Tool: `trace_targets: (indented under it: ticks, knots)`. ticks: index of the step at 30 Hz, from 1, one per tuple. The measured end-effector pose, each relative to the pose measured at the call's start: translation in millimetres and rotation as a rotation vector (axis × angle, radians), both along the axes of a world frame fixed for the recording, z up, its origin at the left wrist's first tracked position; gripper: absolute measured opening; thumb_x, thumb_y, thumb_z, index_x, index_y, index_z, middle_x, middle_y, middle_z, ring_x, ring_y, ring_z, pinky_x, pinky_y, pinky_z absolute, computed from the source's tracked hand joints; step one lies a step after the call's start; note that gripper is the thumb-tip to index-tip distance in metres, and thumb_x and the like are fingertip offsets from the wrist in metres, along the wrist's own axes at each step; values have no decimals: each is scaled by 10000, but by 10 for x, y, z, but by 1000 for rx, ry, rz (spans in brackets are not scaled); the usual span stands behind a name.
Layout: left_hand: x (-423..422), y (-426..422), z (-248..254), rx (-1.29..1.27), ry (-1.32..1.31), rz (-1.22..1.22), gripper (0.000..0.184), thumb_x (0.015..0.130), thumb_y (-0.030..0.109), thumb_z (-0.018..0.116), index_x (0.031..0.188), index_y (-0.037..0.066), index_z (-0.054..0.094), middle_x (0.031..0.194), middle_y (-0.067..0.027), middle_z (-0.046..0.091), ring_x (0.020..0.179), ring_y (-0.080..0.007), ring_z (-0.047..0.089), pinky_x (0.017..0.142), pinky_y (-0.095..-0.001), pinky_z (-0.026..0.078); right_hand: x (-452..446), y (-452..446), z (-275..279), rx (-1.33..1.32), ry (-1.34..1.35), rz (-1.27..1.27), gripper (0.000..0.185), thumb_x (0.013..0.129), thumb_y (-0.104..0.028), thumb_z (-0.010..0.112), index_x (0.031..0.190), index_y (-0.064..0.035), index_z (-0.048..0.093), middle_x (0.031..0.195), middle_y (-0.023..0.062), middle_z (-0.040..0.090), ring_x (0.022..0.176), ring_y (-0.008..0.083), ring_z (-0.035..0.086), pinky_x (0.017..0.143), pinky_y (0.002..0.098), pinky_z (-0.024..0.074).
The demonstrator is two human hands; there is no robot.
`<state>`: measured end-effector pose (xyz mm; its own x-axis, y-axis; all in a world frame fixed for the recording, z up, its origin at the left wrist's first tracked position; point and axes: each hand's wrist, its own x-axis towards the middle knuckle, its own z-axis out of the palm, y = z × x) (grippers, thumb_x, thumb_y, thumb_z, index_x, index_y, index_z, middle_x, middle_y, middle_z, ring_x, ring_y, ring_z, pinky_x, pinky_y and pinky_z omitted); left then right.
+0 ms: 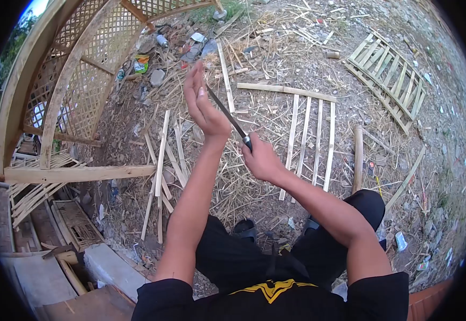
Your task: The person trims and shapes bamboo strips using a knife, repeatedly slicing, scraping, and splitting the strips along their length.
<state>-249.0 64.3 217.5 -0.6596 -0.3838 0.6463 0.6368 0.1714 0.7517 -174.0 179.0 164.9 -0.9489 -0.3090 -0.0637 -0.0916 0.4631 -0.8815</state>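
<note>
My right hand [264, 159] is wrapped round the dark handle of a long, narrow-bladed knife [226, 112]. Its blade slants up and to the left, and a light metal collar shows where it meets the handle. Close to the tip, my left hand [205, 107] is raised with its fingers stretched out and the palm side towards the blade. Whether the palm touches the blade, I cannot tell. Beyond the knife, a pale bamboo strip [225, 77] lies on the littered ground.
A bamboo lattice structure [78, 174] with wooden beams stands at my left. Ahead lies a strip frame [286, 91], and a slatted panel [388, 75] lies far right. A bamboo pole [358, 158] rests by my knee. Planks [115, 267] are at lower left.
</note>
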Motion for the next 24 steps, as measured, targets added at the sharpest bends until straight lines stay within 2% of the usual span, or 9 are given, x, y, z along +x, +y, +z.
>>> trace_targets:
  ticks: [4, 8, 10, 14, 18, 20, 22, 23, 24]
  knots:
    - [172, -103, -73, 43, 12, 6, 474, 915, 101, 256, 1355, -63, 318, 1422, -271, 385, 1361, -358, 352, 1168, -455, 226, 69, 61, 91, 121, -51, 102, 244, 942, -198, 494, 1004, 28, 424, 705, 313, 603, 683, 516, 595, 629, 588, 463]
    - [175, -106, -5, 73, -16, 58, 487, 893, 100, 270, 1352, -63, 280, 1406, -318, 381, 1378, -374, 318, 1181, -463, 196, 182, -14, 429, -70, -53, 82, 241, 938, -204, 518, 1001, 12, 432, 711, 295, 597, 709, 510, 581, 651, 565, 442]
    - [222, -132, -30, 51, -15, 58, 493, 892, 101, 272, 1357, -62, 272, 1412, -313, 377, 1380, -372, 317, 1180, -459, 191, 218, -17, 466, -93, -27, 99, 243, 932, -187, 508, 998, 30, 422, 659, 312, 582, 638, 511, 580, 596, 569, 470]
    - [273, -127, -9, 7, -39, 81, 509, 893, 110, 278, 1372, -61, 248, 1435, -293, 364, 1401, -351, 284, 1184, -444, 160, 208, 20, -232, 119, 25, 46, 223, 924, -175, 513, 994, 23, 439, 678, 298, 597, 650, 505, 590, 614, 578, 476]
    - [267, -141, 25, -33, -79, 24, 504, 923, 141, 280, 1385, -57, 253, 1459, -253, 356, 1421, -312, 255, 1185, -416, 138, 221, 0, 227, 96, -75, 45, 230, 942, -191, 513, 981, 16, 421, 665, 294, 581, 680, 508, 571, 629, 573, 433]
    - [255, -109, 32, -84, -109, 22, 495, 954, 160, 274, 1397, -58, 250, 1474, -238, 343, 1426, -298, 248, 1185, -406, 130, 260, -26, 353, 16, 24, 38, 207, 932, -168, 502, 943, 25, 430, 646, 288, 588, 625, 491, 589, 588, 569, 472]
    - [233, -68, 34, -216, -91, 48, 533, 1027, 241, 178, 1483, -35, 180, 1530, -161, 275, 1439, -275, 212, 1181, -426, 88, 269, -15, 332, -124, 116, 35, 200, 935, -165, 496, 933, 20, 421, 633, 287, 582, 617, 488, 587, 576, 563, 468]
    - [238, -63, 38, -185, -134, 38, 532, 1042, 283, 125, 1497, 16, 194, 1565, -134, 216, 1467, -278, 117, 1160, -473, -71, 235, 14, 162, 29, 42, 16, 209, 937, -172, 498, 947, 23, 423, 633, 289, 582, 621, 493, 585, 586, 567, 467]
    - [297, -68, 52, -186, -140, 31, 532, 1042, 283, 125, 1497, 16, 194, 1565, -134, 216, 1467, -278, 117, 1160, -473, -71, 274, 45, 5, 29, 35, 10, 209, 937, -172, 498, 947, 23, 423, 633, 289, 582, 621, 493, 585, 586, 567, 467]
